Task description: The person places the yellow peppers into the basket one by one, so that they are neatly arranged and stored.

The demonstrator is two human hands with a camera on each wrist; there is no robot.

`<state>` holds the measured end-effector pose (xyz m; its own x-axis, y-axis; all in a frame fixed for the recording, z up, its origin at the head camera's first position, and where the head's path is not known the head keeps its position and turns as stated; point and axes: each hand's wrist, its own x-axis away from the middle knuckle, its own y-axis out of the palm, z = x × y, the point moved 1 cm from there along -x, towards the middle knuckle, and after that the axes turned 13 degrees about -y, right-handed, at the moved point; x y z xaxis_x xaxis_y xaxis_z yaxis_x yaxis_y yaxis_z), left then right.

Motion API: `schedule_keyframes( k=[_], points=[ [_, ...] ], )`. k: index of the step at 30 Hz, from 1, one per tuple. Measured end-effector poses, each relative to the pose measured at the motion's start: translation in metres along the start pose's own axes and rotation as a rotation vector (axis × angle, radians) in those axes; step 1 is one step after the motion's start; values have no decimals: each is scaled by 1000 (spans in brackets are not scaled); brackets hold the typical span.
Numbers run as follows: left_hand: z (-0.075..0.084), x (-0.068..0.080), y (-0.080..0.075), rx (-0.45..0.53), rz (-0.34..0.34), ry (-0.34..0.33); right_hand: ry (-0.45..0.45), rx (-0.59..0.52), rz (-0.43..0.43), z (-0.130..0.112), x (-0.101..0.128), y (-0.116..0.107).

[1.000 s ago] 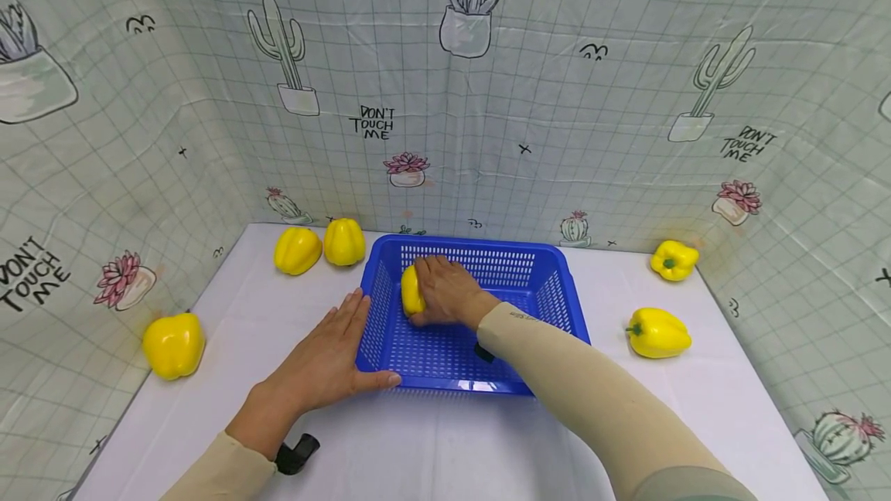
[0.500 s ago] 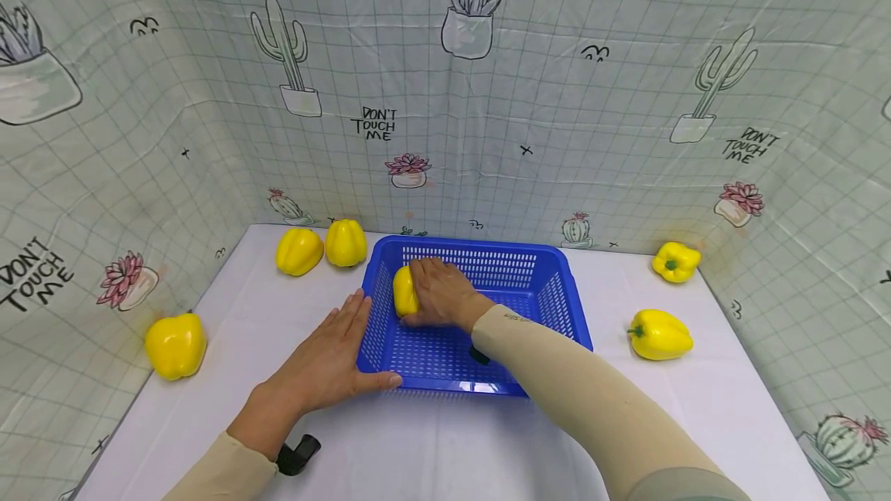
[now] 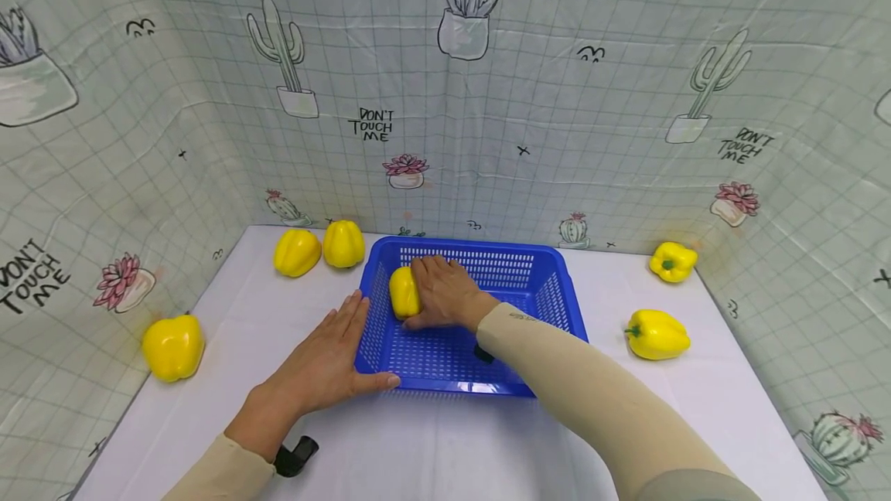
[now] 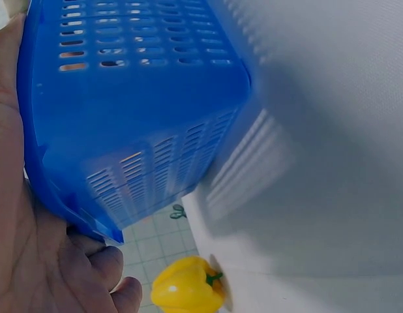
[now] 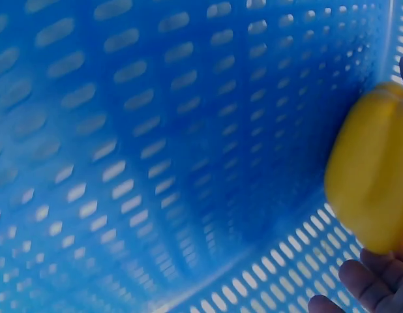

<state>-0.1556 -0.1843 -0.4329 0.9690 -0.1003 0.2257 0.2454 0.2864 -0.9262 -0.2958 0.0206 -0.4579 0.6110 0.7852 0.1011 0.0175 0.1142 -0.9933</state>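
Inside the blue basket [image 3: 536,277], near its far left corner, the right hand [image 3: 445,294] curls around a yellow pepper [image 3: 404,292] that looks light, glossy and slippery, best cupped round its belly, while the left hand [image 3: 327,362] lies flat against the basket's left wall.

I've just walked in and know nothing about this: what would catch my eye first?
A blue basket sits mid-table, where the right hand grips a yellow pepper inside it. The left hand rests flat against the basket's left side. Five more yellow peppers lie scattered on the white table.
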Motion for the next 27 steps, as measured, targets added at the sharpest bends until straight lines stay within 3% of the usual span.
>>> schedule_keyframes(
  k=[14, 27],
  points=[
    [0, 4, -3, 32, -4, -12, -33, 85, 28, 16, 48, -43],
    [5, 3, -3, 20, -6, -7, -97, 174, 244, 52, 130, -70]
  ],
)
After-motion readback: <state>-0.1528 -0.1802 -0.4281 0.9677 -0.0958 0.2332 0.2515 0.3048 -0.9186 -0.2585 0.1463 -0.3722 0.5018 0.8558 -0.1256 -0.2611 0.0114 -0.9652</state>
